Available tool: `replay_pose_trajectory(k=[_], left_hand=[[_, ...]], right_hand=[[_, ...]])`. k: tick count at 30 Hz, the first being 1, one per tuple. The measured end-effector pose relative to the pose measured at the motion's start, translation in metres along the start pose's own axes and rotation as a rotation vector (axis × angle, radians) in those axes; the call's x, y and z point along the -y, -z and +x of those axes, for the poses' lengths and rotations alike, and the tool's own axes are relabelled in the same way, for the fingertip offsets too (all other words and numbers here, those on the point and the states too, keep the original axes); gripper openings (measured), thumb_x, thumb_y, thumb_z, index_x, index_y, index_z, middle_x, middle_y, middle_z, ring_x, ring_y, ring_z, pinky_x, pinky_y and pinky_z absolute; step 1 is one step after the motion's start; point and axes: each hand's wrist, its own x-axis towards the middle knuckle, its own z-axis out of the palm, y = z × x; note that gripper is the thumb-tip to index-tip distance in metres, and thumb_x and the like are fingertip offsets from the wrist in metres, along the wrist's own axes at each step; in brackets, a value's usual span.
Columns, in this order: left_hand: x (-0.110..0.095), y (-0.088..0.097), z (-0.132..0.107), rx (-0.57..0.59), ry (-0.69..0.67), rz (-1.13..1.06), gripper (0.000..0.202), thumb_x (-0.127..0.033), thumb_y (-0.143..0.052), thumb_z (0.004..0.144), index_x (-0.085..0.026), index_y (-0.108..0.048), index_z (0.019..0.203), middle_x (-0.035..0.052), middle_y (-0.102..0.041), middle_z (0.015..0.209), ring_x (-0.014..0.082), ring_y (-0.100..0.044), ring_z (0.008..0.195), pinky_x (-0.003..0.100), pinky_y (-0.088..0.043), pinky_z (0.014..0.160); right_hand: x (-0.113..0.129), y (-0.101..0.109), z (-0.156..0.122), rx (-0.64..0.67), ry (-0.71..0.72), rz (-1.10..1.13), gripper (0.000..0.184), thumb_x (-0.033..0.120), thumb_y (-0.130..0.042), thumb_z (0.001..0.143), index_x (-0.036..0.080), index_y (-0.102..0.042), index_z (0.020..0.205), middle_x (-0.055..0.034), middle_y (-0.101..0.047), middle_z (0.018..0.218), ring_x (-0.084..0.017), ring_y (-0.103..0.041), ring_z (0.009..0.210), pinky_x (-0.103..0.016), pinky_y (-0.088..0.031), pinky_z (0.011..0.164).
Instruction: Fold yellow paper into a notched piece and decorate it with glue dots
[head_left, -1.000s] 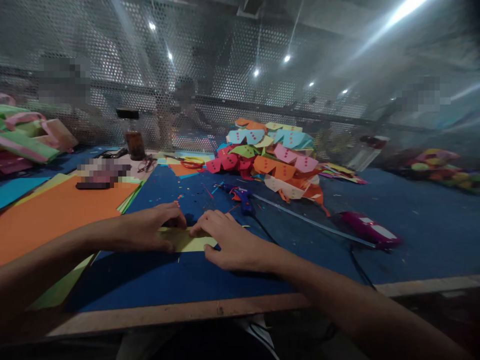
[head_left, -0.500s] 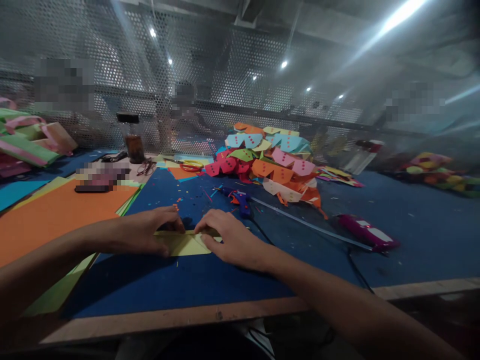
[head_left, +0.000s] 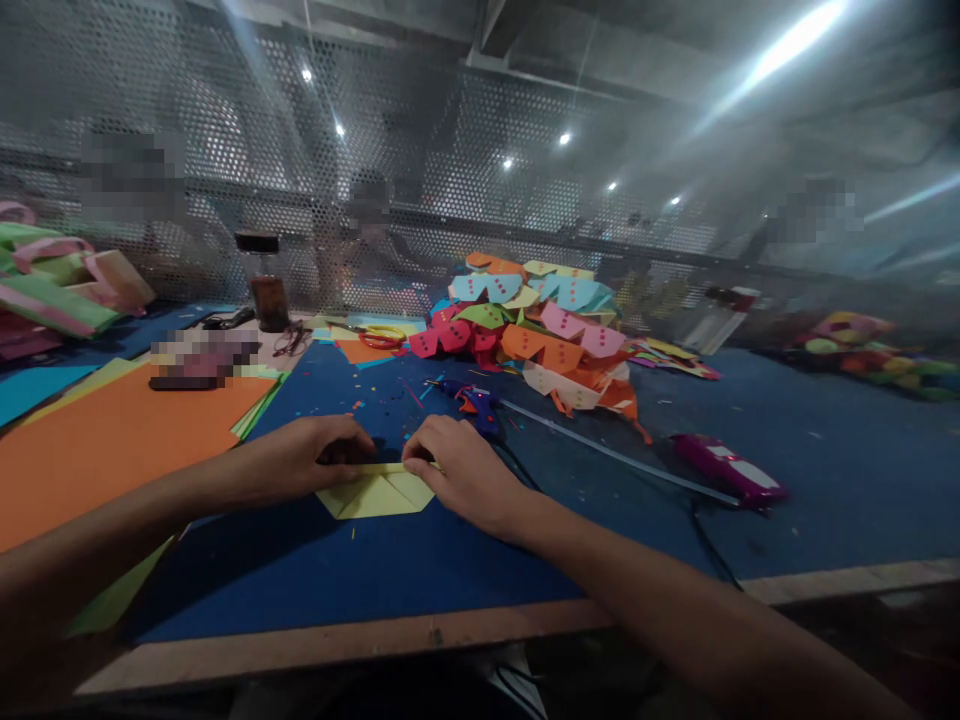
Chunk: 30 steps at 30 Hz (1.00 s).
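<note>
Blue tabletop point(head_left: 360, 580) separates front edge point(head_left: 375, 643) from yellow paper point(head_left: 379, 497) pinched by left hand point(head_left: 311, 457) and right hand point(head_left: 466, 475).

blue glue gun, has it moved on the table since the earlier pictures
No: the blue glue gun keeps its place relative to the paper pile beyond it; the whole view has shifted slightly.

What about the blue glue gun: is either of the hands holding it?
No, the glue gun lies on the tabletop while the left hand and right hand touch yellow paper.
</note>
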Motion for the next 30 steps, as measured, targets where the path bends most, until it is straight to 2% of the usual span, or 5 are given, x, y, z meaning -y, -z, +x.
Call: replay_pose_trajectory(k=[5,14,20,30], left_hand=[[0.007,-0.001,0.001,-0.012,0.035,0.053,0.021,-0.036,-0.056,0.086,-0.022,-0.07,0.091,0.0007,-0.069,0.081,0.0173,-0.06,0.073,0.025,-0.042,0.065],[0.002,0.004,0.002,0.023,0.127,0.084,0.022,-0.04,-0.057,0.084,-0.021,-0.069,0.081,-0.0013,-0.066,0.072,0.0159,-0.057,0.067,0.025,-0.037,0.059],[-0.003,0.008,0.001,0.049,0.143,0.075,0.025,-0.041,-0.056,0.084,-0.02,-0.068,0.08,-0.0009,-0.064,0.071,0.0159,-0.056,0.067,0.025,-0.036,0.059],[-0.001,0.007,0.001,0.057,0.116,0.072,0.027,-0.042,-0.054,0.086,-0.02,-0.067,0.079,-0.0016,-0.062,0.07,0.0157,-0.053,0.066,0.025,-0.035,0.059]], right_hand=[[-0.002,-0.001,0.001,-0.007,-0.012,0.017,0.007,0.02,-0.06,0.097,0.016,-0.064,0.095,-0.0051,-0.068,0.099,-0.02,-0.059,0.095,-0.032,-0.035,0.08],[-0.001,-0.003,0.0,0.001,-0.015,0.039,0.008,0.019,-0.056,0.099,0.016,-0.063,0.097,-0.005,-0.069,0.1,-0.019,-0.06,0.094,-0.033,-0.035,0.082],[0.0,-0.001,0.0,0.005,-0.024,0.046,0.008,0.019,-0.056,0.098,0.016,-0.063,0.096,-0.0047,-0.069,0.1,-0.019,-0.06,0.094,-0.033,-0.035,0.081],[0.0,-0.001,0.0,0.012,-0.024,0.07,0.008,0.018,-0.056,0.098,0.017,-0.063,0.095,-0.0042,-0.069,0.099,-0.019,-0.061,0.092,-0.033,-0.035,0.08]])
